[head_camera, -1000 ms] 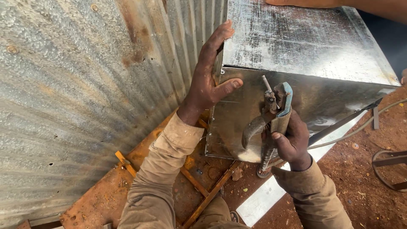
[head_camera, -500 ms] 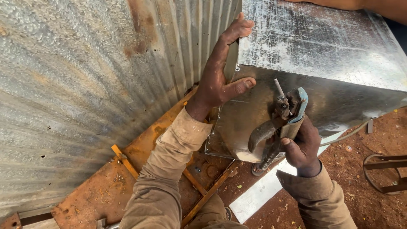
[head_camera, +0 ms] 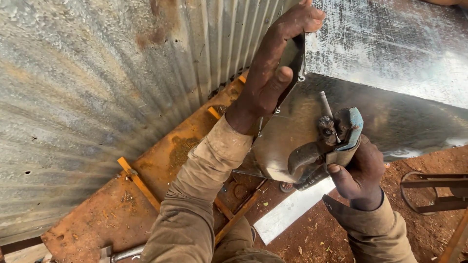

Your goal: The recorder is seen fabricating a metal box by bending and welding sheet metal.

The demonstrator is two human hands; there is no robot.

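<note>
A shiny sheet-metal box (head_camera: 390, 63) fills the upper right of the head view. My left hand (head_camera: 273, 73) grips its near left corner, fingers over the top edge and thumb pressed on the side face. My right hand (head_camera: 358, 170) holds a worn hand riveter (head_camera: 331, 146) with a blue-grey handle. The tool's nose, with a thin pin sticking up, rests against the box's front face just right of my left hand.
A corrugated metal sheet wall (head_camera: 97, 87) stands at the left. Below lies a rusty orange metal plate (head_camera: 146, 185) with thin bars, a white strip (head_camera: 287, 214) on red dirt, and a round metal frame (head_camera: 434, 190) at the right.
The view has drawn closer to the box. My left hand slid up along the box corner. My right hand with the riveter stays on the front face, shifted slightly right.
</note>
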